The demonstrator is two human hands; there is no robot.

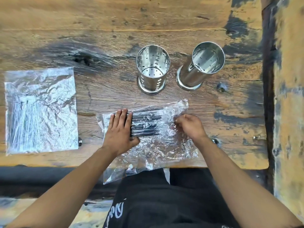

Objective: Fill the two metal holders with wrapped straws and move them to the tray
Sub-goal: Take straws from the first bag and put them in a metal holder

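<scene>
Two shiny metal holders stand upright and empty on the wooden table: a perforated holder [153,69] in the middle and a second holder [201,65] to its right. In front of them lies a clear plastic bag [164,145] with a bundle of black wrapped straws [146,122] inside. My left hand [120,130] lies flat on the left end of the bundle, fingers spread. My right hand [189,125] pinches the crinkled plastic at the bag's right end. No tray is recognisable.
A second clear plastic bag [41,111] with pale straws lies flat at the table's left. The table's front edge [65,163] runs just behind my forearms. A dark gap and another wooden surface [289,96] border the right side.
</scene>
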